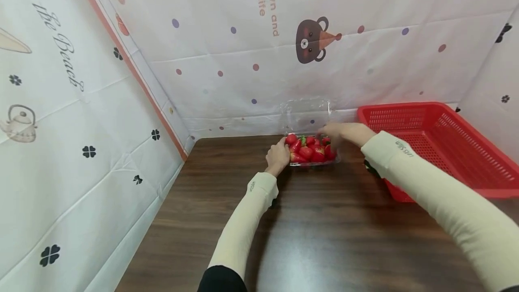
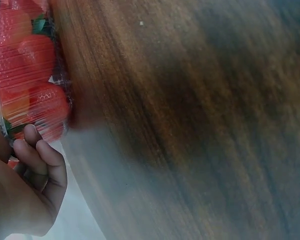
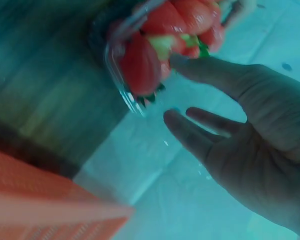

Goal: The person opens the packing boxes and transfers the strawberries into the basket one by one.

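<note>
We see strawberries (image 1: 306, 152) filling a clear container (image 1: 314, 164) on the wooden surface (image 1: 344, 224), its lid (image 1: 307, 115) raised behind it. At the container's left end, the left hand (image 1: 278, 156) grips the edge with curled fingers. At the container's right end, we find the right hand (image 3: 275, 130) wide — thumb near the strawberries, fingers apart from it. A red basket (image 1: 430, 148) sits right of the container.
</note>
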Motion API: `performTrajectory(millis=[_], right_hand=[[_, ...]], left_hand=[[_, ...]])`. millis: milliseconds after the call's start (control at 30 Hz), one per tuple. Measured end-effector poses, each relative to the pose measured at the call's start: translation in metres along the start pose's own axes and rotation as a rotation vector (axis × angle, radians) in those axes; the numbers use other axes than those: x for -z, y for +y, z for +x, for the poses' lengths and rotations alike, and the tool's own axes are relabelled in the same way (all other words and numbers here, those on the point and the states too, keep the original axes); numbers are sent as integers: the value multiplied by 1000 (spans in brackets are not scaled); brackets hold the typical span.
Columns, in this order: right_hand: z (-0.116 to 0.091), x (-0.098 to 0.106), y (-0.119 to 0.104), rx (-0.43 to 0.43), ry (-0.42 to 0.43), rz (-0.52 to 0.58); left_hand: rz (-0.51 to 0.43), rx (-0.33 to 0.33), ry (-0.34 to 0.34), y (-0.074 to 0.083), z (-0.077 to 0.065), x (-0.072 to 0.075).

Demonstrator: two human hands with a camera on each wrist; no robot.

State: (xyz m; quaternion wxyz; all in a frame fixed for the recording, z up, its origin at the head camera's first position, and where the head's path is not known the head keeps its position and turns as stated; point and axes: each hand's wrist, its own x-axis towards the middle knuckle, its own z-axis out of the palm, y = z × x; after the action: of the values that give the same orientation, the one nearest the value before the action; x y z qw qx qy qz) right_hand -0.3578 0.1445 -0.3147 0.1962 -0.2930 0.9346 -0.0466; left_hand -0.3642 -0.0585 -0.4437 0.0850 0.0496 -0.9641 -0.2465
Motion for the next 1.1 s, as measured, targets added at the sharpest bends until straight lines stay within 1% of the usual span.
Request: performTrajectory(millis=[200,300,433,633,833,1100], right_hand=[[8,-18,-9,-42,-64,-9],[10,-22,-10,-65,-52,-30],[10,-25,-9,-90,-39,-43],[12,-28,-5,-116,-55,-30],[13,-24,-3,-72,-46,-41],[15,-26,0,-31,-17,-37]], left_hand=[[42,-16,16,-3,-1,0],[45,-18,20,-2,-2,1],[46,-6,8,-1,-2,0],[41,-4,-2,-1,-1,-2],[38,-21,8,0,2,-2],[61,-7,-8,-1,4,-2]])
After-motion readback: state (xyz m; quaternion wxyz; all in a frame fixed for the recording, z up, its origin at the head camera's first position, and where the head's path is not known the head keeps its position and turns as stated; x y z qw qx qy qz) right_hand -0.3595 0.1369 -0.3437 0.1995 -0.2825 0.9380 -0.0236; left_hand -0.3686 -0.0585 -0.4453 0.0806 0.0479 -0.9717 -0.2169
